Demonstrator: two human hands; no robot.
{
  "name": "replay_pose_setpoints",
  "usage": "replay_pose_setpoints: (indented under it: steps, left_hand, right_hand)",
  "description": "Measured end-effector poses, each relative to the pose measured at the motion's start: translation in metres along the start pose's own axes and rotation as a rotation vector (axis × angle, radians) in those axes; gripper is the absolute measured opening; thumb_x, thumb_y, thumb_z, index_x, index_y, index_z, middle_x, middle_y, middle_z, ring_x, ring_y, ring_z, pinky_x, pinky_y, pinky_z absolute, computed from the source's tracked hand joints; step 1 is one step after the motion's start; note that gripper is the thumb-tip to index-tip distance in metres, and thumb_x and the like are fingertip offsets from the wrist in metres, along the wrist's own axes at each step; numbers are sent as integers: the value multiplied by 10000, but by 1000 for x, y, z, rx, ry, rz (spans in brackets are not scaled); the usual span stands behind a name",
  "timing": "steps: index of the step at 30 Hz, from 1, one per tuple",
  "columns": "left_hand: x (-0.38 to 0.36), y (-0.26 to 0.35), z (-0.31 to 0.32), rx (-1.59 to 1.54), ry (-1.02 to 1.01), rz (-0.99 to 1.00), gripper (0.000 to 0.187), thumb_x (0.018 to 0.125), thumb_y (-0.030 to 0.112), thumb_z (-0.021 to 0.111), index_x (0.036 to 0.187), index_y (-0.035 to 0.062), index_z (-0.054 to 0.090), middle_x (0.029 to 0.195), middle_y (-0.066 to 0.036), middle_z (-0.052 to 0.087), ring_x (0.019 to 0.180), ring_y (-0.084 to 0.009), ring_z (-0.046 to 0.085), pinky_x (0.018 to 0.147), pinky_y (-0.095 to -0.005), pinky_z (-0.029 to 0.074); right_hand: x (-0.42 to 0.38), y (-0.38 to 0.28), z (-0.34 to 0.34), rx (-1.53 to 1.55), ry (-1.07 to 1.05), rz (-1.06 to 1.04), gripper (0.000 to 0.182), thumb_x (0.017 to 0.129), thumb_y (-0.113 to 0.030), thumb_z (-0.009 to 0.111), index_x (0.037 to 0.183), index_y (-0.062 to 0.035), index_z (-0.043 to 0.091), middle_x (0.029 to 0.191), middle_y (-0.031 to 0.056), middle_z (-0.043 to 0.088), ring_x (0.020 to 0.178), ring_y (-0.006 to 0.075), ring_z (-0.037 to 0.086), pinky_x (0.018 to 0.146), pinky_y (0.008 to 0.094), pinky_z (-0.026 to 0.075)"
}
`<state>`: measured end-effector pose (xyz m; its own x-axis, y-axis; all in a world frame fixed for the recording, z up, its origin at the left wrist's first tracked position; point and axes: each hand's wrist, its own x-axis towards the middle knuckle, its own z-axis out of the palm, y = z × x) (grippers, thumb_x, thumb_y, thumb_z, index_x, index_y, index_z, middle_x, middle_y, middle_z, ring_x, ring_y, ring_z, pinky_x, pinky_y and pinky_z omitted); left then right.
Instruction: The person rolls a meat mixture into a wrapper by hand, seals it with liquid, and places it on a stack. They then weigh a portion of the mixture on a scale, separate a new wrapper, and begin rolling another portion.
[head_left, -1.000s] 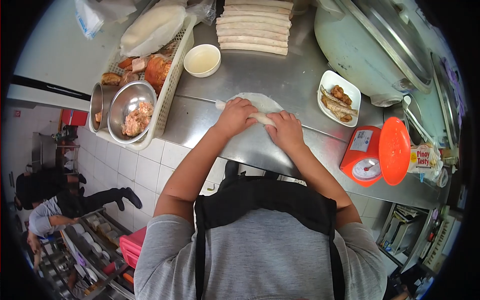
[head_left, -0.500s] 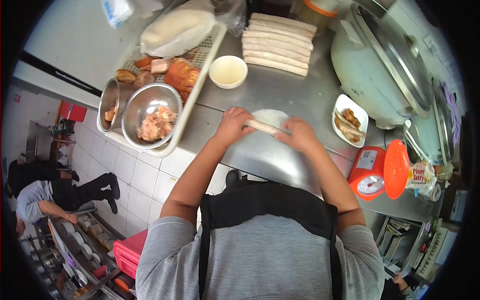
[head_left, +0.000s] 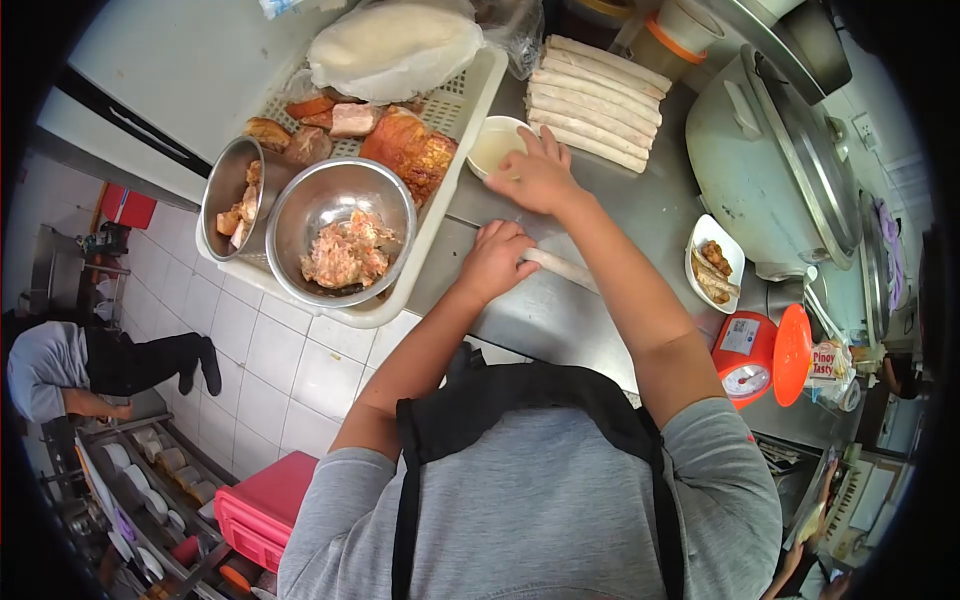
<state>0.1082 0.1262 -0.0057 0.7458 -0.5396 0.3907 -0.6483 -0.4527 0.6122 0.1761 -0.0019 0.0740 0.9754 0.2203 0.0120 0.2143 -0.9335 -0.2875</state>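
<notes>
left hand (head_left: 497, 262) curled over the roll (head_left: 560, 267), hiding its end; right hand (head_left: 540, 175) open, covering the bowl (head_left: 495, 147).

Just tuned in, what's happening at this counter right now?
A person in a grey shirt and black apron stands at a steel counter. The left hand presses on a thin rolled wrapper lying on the counter, while the right hand reaches over a small white bowl. A row of finished rolls lies beyond it. A metal bowl of filling sits in a white basket.

Pale rolled wrapper (head_left: 560, 268) on counter (head_left: 640, 215)
</notes>
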Motion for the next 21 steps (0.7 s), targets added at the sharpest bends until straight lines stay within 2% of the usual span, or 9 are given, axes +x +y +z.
replay_pose_setpoints:
  steps: [2, 3, 6, 9, 12, 15, 18, 21]
  left_hand:
    - [-1, 1, -1, -8, 1, 0, 365, 606, 257, 736, 921, 109, 623, 942, -53, 528, 963, -256, 459, 846, -373, 358]
    - [-1, 3, -2, -13, 0, 3, 392, 602, 281, 736, 935, 112, 617, 948, -55, 522, 971, -259, 452, 849, -382, 354]
    - [1, 11, -5, 58, 89, 34, 478, 562, 268, 754, 989, 116, 604, 980, -73, 536, 963, -280, 462, 844, -401, 350]
    - [1, 33, 4, 93, 160, 90, 447, 590, 236, 731, 999, 116, 598, 983, -66, 528, 953, -278, 456, 844, -402, 338]
    - [1, 59, 20, 75, 129, 121, 414, 608, 200, 717, 995, 115, 599, 985, -59, 523, 955, -273, 448, 851, -401, 332]
    - [-2, 67, 39, 82, 104, 109, 382, 615, 196, 714, 972, 113, 605, 978, -55, 519, 967, -272, 441, 861, -401, 330]
    - [-2, 65, 45, 123, 99, 76, 340, 630, 201, 708, 945, 115, 613, 962, -46, 514, 978, -266, 434, 871, -396, 330]
    - [0, 67, 45, 142, 106, 59, 327, 631, 190, 706, 937, 119, 615, 959, -46, 515, 976, -266, 436, 876, -395, 332]
  right_hand:
    - [-1, 28, 3, 319, 138, -13, 477, 829, -502, 471, 990, -72, 602, 1322, 172, 363, 1228, 325, 308, 1001, 437, 241]
    - [-5, 46, 4, 591, 149, -96, 417, 893, -435, 393, 902, -65, 585, 1281, 147, 406, 1171, 259, 379, 976, 367, 288]
    - [-64, 64, -40, 1196, -64, 184, 407, 920, -409, 349, 903, -72, 575, 1250, 125, 427, 1156, 230, 379, 971, 366, 290]
    - [-127, 118, -38, 1327, -168, 115, 399, 933, -390, 323, 908, -77, 569, 1257, 106, 425, 1151, 214, 380, 982, 374, 279]
    - [-179, 148, -25, 816, -150, 33, 419, 905, -419, 366, 945, -57, 574, 1266, 119, 427, 1125, 249, 407, 967, 370, 293]
    - [-207, 151, -14, 302, -197, -80, 480, 854, -506, 411, 1076, -107, 561, 1341, 153, 346, 1211, 329, 325, 996, 437, 247]
    - [-225, 152, -11, -51, -170, -236, 591, 794, -574, 454, 1241, -189, 474, 1403, 179, 231, 1281, 400, 194, 1024, 500, 176]
    - [-235, 160, -27, -187, -321, -180, 705, 762, -611, 470, 1341, -225, 354, 1431, 178, 158, 1310, 407, 113, 1036, 525, 128]
